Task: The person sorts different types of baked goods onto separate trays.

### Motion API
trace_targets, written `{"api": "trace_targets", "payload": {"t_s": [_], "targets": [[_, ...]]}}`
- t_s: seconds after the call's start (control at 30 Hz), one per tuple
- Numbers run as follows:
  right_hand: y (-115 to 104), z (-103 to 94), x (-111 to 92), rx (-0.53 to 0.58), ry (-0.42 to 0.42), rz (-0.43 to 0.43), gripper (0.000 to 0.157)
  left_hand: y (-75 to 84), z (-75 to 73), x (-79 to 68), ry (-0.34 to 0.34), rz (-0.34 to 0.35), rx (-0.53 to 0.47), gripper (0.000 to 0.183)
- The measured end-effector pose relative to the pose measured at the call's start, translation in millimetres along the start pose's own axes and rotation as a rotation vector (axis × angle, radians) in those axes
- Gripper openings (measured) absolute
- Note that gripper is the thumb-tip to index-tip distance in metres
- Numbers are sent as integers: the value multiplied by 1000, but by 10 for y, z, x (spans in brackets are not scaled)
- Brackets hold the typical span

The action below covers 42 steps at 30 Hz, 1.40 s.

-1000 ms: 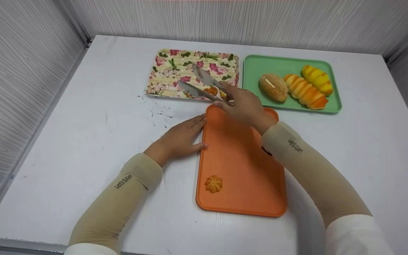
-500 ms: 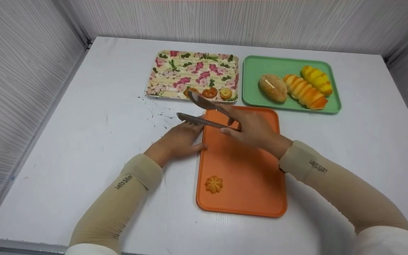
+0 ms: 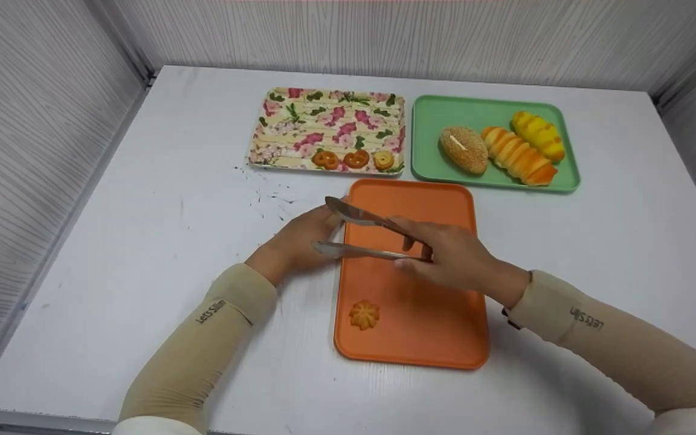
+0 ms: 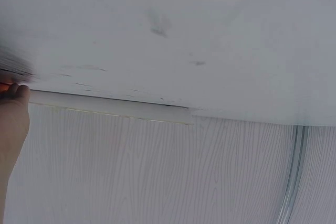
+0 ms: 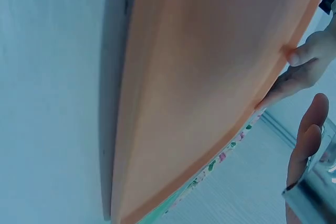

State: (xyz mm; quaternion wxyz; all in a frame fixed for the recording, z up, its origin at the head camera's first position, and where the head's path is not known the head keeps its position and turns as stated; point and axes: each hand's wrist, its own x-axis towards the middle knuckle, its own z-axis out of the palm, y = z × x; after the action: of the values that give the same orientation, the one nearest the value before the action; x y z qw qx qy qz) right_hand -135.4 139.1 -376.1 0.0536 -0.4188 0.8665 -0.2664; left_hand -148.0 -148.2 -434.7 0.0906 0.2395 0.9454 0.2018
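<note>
My right hand [image 3: 460,258] grips metal tongs [image 3: 360,216] above the orange tray [image 3: 420,332]. Their arms are spread apart, with nothing between the tips, and they point left across the tray's rim. Behind the tongs, my left hand [image 3: 296,241] rests against the tray's left edge. In the right wrist view its thumb [image 5: 301,56] touches the rim while the fingers lie straight along the outer side. A flower-shaped cookie [image 3: 364,315] lies at the tray's near left. The left wrist view catches only part of the left hand [image 4: 11,129] at its edge.
Behind the orange tray stands a floral tray [image 3: 299,130] bearing two pretzels [image 3: 325,159] and a round cookie [image 3: 383,160]. To its right, a green tray [image 3: 438,115] bears a seeded bun [image 3: 464,149], a striped bread [image 3: 520,154] and a yellow bread [image 3: 538,135].
My right hand has drawn the tongs back from over the floral tray, toward me and slightly right, to above the orange tray. The left hand stays at the tray's edge.
</note>
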Motion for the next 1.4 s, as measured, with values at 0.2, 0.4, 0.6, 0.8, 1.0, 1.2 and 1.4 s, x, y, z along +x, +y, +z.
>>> {"api": "trace_targets", "payload": {"t_s": [0.2, 0.4, 0.6, 0.8, 1.0, 1.2, 1.4], "targets": [[-12, 37, -241, 2, -21, -59, 66, 0, -6, 10, -27, 57, 72, 78], [-12, 36, -427, 14, -58, -64, 65, 23, -22, 27, -43, 31, 138, 82], [-14, 39, -542, 5, -155, -57, 62, 22, -28, 12, -49, 33, 143, 84], [-26, 72, -594, -55, -213, -97, 61, 18, -30, -3, -54, 23, 133, 84], [-14, 112, -603, -101, -174, -164, 58, 20, -44, -10, -60, 32, 108, 83], [-4, 102, -606, -96, -165, -188, 54, 10, -33, 0, -55, 52, 127, 83], [6, 103, -615, -104, -148, -214, 50, 16, -23, -5, -56, 50, 130, 83]]}}
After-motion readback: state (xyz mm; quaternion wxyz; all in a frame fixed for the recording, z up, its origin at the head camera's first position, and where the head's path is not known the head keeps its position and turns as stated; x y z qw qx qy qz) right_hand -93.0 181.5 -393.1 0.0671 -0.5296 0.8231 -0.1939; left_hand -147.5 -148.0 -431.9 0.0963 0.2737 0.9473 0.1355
